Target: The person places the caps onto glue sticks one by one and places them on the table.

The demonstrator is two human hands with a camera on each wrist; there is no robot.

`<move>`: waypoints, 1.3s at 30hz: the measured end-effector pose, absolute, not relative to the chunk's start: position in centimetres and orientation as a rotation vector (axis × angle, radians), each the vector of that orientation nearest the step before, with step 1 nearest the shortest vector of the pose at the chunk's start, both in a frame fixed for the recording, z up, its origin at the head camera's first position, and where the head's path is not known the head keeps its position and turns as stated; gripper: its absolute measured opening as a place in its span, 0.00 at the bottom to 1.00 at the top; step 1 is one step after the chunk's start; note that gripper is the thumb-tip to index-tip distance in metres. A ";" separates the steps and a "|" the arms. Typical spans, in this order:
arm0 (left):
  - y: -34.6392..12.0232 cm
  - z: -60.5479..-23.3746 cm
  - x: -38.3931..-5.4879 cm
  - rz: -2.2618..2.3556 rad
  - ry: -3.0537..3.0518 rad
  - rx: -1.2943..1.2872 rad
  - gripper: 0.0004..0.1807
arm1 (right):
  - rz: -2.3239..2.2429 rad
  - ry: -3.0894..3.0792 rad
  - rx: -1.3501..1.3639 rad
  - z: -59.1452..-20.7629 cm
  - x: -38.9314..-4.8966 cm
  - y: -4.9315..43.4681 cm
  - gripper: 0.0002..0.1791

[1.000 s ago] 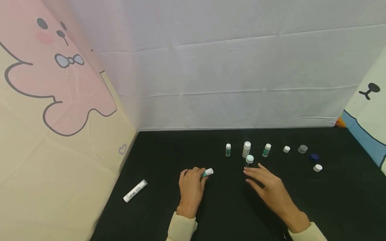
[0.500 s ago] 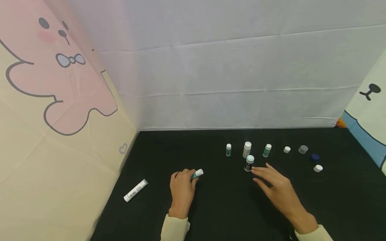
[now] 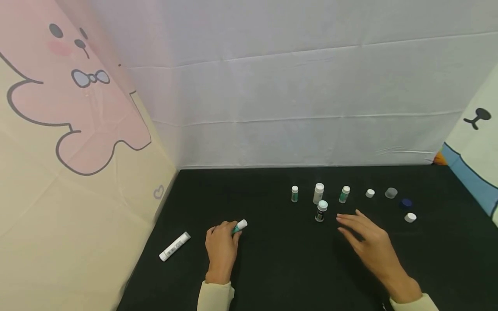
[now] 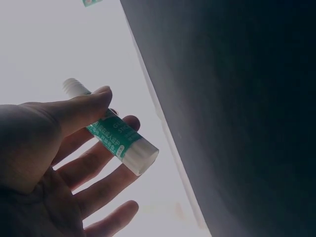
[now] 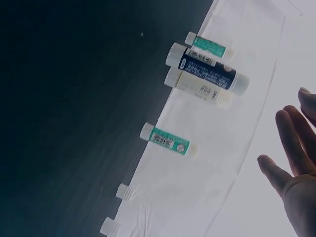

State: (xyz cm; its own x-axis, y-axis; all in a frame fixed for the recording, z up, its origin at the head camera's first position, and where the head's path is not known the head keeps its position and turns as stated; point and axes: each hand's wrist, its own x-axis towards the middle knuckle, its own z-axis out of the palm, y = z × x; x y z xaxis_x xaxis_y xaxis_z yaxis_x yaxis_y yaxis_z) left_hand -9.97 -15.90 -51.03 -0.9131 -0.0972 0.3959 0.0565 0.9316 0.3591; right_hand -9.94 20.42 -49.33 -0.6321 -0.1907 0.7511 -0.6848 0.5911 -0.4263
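My left hand (image 3: pixel 221 248) pinches a green-labelled glue stick (image 4: pixel 118 136) between thumb and fingers. The stick tilts, its white end pointing right in the head view; a ridged white end shows past the thumb in the left wrist view. My right hand (image 3: pixel 371 246) hovers over the table, fingers spread and holding nothing. Closest to it stands a dark-blue-labelled glue stick (image 5: pixel 207 69), upright. Behind that one are a white glue stick (image 3: pixel 318 194) and two small green ones, one on the left (image 3: pixel 295 194) and one on the right (image 3: pixel 344 195).
A long white glue stick (image 3: pixel 174 246) lies on the black tabletop (image 3: pixel 272 268) at left. Along the right sit a white cap (image 3: pixel 370 193), a translucent cap (image 3: pixel 391 192), a dark blue cap (image 3: pixel 406 203) and another white cap (image 3: pixel 410 217). Cloth walls (image 3: pixel 272 108) enclose the table.
My left hand has moved left with the green glue stick in its grip. My right hand has drawn away rightward from the dark blue glue stick, which stays upright.
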 end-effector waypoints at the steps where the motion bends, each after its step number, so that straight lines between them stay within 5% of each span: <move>1: -16.1 -51.1 -9.9 -0.518 -2.675 0.039 0.15 | 0.947 -2.143 0.687 -49.4 -10.0 20.5 0.33; 39: -22.1 -51.6 -8.4 -0.521 -2.731 0.294 0.13 | 0.862 -2.179 0.542 -50.5 -10.4 24.7 0.36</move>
State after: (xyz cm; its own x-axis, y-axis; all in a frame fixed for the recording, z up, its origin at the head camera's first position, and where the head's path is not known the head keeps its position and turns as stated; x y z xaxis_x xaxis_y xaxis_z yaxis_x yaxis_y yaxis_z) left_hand -8.43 -22.07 -51.56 -0.9192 -0.2627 0.2933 -0.1363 0.9111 0.3889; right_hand -10.45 24.73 -50.47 -0.6526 -0.1145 0.7490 -0.5960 0.6880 -0.4142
